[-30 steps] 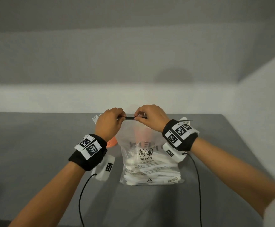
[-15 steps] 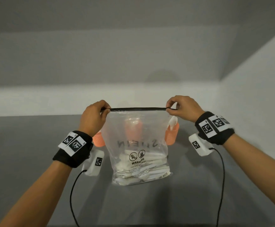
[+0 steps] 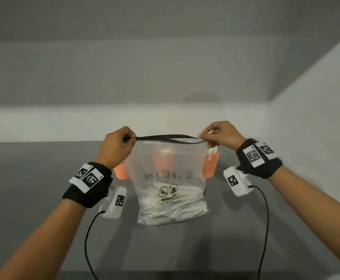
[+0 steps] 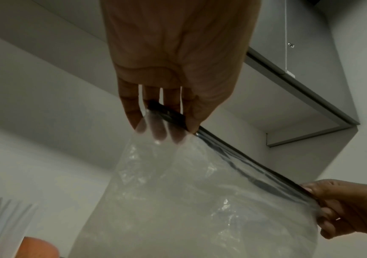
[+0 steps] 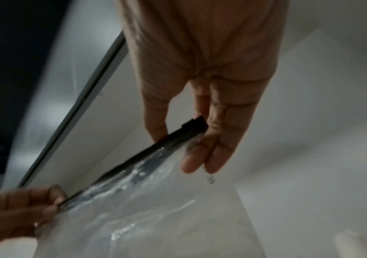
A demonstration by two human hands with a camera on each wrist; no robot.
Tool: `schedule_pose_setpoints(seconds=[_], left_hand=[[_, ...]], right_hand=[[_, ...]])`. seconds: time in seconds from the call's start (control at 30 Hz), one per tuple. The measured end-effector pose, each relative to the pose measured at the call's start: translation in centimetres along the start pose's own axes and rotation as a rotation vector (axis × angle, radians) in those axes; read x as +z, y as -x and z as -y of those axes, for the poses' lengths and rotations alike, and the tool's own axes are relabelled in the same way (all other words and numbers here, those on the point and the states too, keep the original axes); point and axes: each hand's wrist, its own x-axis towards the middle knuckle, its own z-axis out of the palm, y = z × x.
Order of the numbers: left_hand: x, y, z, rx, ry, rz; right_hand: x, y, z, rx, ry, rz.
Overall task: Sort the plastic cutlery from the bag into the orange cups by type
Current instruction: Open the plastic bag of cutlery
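A clear plastic bag (image 3: 171,174) with a black zip strip (image 3: 165,137) stands upright on the grey table, white cutlery (image 3: 173,207) heaped in its bottom. My left hand (image 3: 122,141) pinches the strip's left end and my right hand (image 3: 209,138) pinches its right end; the two strip halves are slightly parted. Three orange cups stand behind the bag: one at the left (image 3: 120,171), one seen through the plastic (image 3: 164,158), one at the right (image 3: 211,165) with a white spoon (image 3: 212,152) in it. The left wrist view shows the bag (image 4: 200,200) and strip (image 4: 233,153) held by my left hand (image 4: 167,125).
The grey table (image 3: 33,188) meets white walls at the back and on the right (image 3: 316,138). Black cables (image 3: 88,243) trail from both wrist units toward the table's near edge. White fork tines (image 4: 5,218) stick out of an orange cup (image 4: 38,247) in the left wrist view.
My hands slid apart from the middle of the zip to its two ends, opening it. The strip was taut half a second ago; now its halves bow apart.
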Motion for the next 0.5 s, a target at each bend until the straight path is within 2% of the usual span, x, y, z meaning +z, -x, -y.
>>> schedule_pose_setpoints(seconds=[0.27,0.4,0.5], left_hand=[[-0.4,0.7,-1.4,-0.114,-0.05,0.181],[1.1,0.2,-3.0,-0.084,-0.324,0.146],[2.2,0.1,-2.8,-0.091,-0.531,0.305]], right_hand=[[0.5,0.8,0.3,-0.146,0.27,0.01],[1.2,1.4,0.2,-0.198,0.267,-0.017],[1.6,1.8,-0.2,-0.186,0.197,-0.079]])
